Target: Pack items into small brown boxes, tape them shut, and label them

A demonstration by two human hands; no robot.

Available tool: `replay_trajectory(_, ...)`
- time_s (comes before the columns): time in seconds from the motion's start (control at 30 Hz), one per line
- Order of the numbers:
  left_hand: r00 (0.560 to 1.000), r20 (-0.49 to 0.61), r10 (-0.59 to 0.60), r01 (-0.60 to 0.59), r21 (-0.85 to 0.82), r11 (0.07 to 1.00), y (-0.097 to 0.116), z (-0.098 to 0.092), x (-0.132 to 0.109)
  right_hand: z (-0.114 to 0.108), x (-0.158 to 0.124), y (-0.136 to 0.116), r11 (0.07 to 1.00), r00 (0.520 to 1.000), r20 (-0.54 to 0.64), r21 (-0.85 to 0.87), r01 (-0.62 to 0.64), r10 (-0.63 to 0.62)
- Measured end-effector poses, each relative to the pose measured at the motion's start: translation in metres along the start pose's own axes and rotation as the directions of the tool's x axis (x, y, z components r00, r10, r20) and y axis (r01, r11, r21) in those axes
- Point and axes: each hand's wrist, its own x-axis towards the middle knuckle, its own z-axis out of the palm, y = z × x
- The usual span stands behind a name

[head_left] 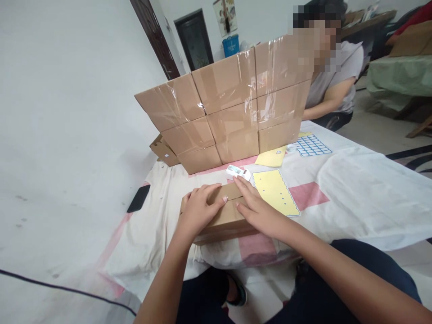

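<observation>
A small closed cardboard box [232, 211] lies near the front edge of the cloth-covered table [364, 202]. My left hand [200, 209] rests on the left part of its top, with the fingers reaching toward the far left edge and the thumb spread inward. Across the right part of the top, my right hand [254, 207] lies with its fingers stretched out. A seam between the flaps shows between my hands. Just beyond the box is a small white packet or device [238, 172]; its kind is unclear. A yellow scallop-edged paper sheet [275, 191] lies beside my right hand.
A tall panel of taped cardboard boxes [232, 108] stands across the table. Behind its right end sits another person [340, 85]. A black phone-like slab [139, 198] lies at the left edge. A blue-gridded sheet [312, 145] lies far right, another yellow sheet [272, 157] by the panel.
</observation>
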Motion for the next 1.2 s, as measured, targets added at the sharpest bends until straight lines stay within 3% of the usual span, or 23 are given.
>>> replay_trajectory(0.23, 0.976, 0.201, 0.083, -0.090, 0.029, 0.995, -0.004, -0.012, 0.000, -0.003, -0.003, -0.010, 0.998, 0.998, 0.037, -0.045, -0.039, 0.041)
replay_trajectory(0.43, 0.995, 0.091, 0.043, -0.048, 0.050, 0.998, -0.003, -0.001, 0.002, -0.008, -0.005, -0.011, 0.997, 0.997, 0.067, -0.068, -0.038, 0.042)
replay_trajectory(0.53, 0.995, 0.073, 0.071, -0.075, 0.058, 0.996, -0.007, -0.001, 0.001, -0.022, -0.006, -0.010, 0.995, 0.986, 0.163, -0.093, 0.041, -0.025)
replay_trajectory(0.63, 0.974, 0.156, 0.162, -0.170, 0.040, 0.985, -0.016, -0.007, -0.002, -0.036, -0.009, -0.007, 0.976, 0.931, 0.345, -0.128, 0.173, -0.120)
replay_trajectory(0.7, 0.959, 0.190, 0.211, -0.219, 0.020, 0.975, -0.022, -0.010, -0.004, -0.039, -0.011, -0.005, 0.963, 0.917, 0.369, -0.152, 0.222, -0.153)
replay_trajectory(0.8, 0.969, 0.132, 0.207, -0.209, 0.004, 0.978, -0.028, -0.008, -0.003, -0.034, -0.011, -0.004, 0.935, 0.931, 0.285, -0.206, 0.290, -0.226)
replay_trajectory(0.9, 0.976, 0.074, 0.203, -0.198, -0.072, 0.978, -0.027, -0.006, 0.000, -0.029, -0.010, -0.011, 0.886, 0.911, 0.238, -0.246, 0.393, -0.338)
replay_trajectory(0.97, 0.980, -0.034, 0.198, -0.200, -0.122, 0.972, -0.028, -0.008, -0.001, -0.035, -0.013, -0.022, 0.858, 0.900, 0.202, -0.279, 0.431, -0.386)
replay_trajectory(1.03, 0.950, -0.267, 0.161, -0.195, -0.109, 0.975, -0.035, -0.007, -0.008, -0.053, -0.025, -0.035, 0.839, 0.904, 0.119, -0.338, 0.426, -0.411)
replay_trajectory(1.1, 0.859, -0.501, 0.103, -0.165, -0.081, 0.983, -0.050, 0.001, -0.021, -0.081, -0.049, -0.040, 0.820, 0.900, -0.037, -0.429, 0.379, -0.435)
replay_trajectory(1.13, 0.825, -0.560, 0.077, -0.152, -0.089, 0.984, -0.061, 0.011, -0.028, -0.098, -0.065, -0.038, 0.810, 0.883, -0.145, -0.485, 0.330, -0.447)
replay_trajectory(1.2, 0.842, -0.532, 0.083, -0.165, -0.107, 0.980, -0.086, 0.043, -0.044, -0.136, -0.098, -0.017, 0.787, 0.785, -0.401, -0.593, 0.171, -0.472)
